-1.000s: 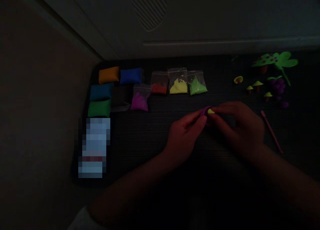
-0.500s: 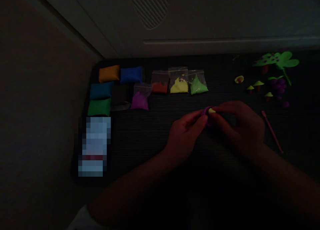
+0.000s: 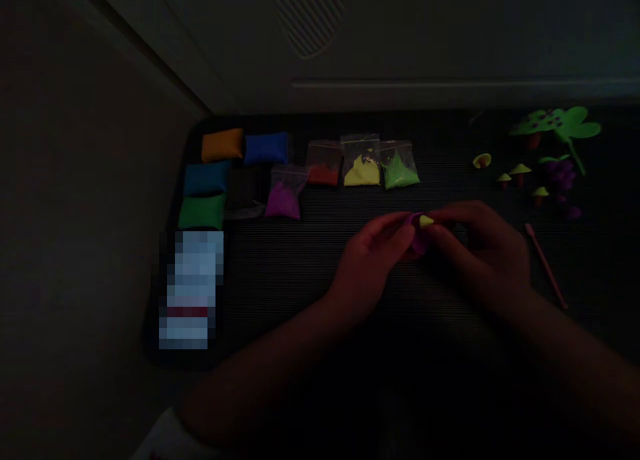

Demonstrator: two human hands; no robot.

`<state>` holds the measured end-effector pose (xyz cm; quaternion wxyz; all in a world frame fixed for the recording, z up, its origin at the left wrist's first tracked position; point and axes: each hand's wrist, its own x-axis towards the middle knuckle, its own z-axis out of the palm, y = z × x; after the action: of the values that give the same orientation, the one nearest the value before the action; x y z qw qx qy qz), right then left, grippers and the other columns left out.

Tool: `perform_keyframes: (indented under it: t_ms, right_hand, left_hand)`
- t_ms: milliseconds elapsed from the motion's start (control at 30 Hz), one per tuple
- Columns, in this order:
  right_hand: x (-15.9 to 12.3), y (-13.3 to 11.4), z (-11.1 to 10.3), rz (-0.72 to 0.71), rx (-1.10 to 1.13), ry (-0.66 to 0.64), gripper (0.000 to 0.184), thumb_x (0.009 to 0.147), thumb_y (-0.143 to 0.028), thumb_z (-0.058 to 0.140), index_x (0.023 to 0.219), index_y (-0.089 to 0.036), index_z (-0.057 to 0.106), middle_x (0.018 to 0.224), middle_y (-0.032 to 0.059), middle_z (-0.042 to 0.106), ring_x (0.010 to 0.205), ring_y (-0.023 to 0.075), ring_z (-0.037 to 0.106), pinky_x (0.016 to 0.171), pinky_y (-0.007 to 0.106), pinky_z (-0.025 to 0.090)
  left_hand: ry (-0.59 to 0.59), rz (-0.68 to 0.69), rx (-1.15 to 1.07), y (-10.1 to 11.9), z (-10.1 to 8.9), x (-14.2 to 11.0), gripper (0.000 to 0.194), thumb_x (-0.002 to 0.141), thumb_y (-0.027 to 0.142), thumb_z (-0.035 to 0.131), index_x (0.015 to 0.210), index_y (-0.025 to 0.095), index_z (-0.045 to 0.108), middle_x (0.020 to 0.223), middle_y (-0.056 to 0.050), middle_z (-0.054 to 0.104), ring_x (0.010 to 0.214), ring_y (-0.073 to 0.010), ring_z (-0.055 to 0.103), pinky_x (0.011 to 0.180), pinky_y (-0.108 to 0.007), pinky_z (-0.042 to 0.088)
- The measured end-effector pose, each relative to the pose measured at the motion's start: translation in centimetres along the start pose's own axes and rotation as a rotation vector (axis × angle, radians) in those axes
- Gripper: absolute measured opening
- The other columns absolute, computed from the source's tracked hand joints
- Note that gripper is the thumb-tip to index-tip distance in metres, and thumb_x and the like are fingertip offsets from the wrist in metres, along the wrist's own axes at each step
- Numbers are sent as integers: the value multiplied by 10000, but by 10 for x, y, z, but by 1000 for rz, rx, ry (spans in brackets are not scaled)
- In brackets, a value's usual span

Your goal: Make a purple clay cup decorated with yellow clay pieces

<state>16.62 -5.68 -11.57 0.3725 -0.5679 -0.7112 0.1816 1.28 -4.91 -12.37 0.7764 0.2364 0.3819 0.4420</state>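
Left hand (image 3: 367, 263): grip pinches the purple piece (image 3: 419, 239), thumb in front.
Right hand (image 3: 487, 250): grip pinches the yellow piece (image 3: 426, 221) at its right end.
Purple piece: between both hands, above the bench (image 3: 300, 267).
Yellow piece: beside the purple piece's upper part; contact unclear.

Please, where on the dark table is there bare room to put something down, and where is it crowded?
Bare tabletop shows between the purple bag and the left hand, and between the light-green bag and the tipped mushroom. Crowded: around the dark bag and purple balls.
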Motion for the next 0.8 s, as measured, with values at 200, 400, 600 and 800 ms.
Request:
perform_keyframes:
  t_ms: [200, 400, 600, 800]
  right_hand:
    - [0, 4, -3, 13, 23, 12, 225, 786, -234, 585, 1005, -286, 598, 890, 12, 628, 807, 176, 580, 693, 332, 462]
    - [1, 5, -5, 13, 45, 46, 196, 802, -201, 557, 981, -266, 604, 892, 8, 616, 821, 156, 570, 707, 311, 452]
    - [9, 11, -19, -29, -74, 127, 158, 806, -216, 544, 946, -239, 612, 894, 17, 625, 845, 162, 574, 749, 321, 446]
    - [32, 65, -61, 255, -421, 298, 265, 840, -348, 466, 998, -220, 635, 959, 55, 643, 834, 190, 596, 723, 333, 450]
  left_hand:
    - [-34, -111, -146, 3, 0, 1, 162, 777, 252, 614, 914, 172, 652, 950, -36, 650, 843, -141, 607, 734, -275, 501]
    - [-29, -166, -233, 7, -2, 0, 147, 810, 230, 580, 934, 157, 609, 936, -47, 635, 811, -137, 610, 717, -279, 516]
    - [-32, -191, -172, 10, -4, 2, 196, 836, 269, 537, 1002, 169, 573, 935, -67, 641, 796, -170, 637, 680, -287, 525]
    - [-50, -174, -130, 11, -4, 2, 258, 825, 260, 556, 1079, 215, 558, 920, -42, 654, 735, -158, 653, 640, -277, 525]
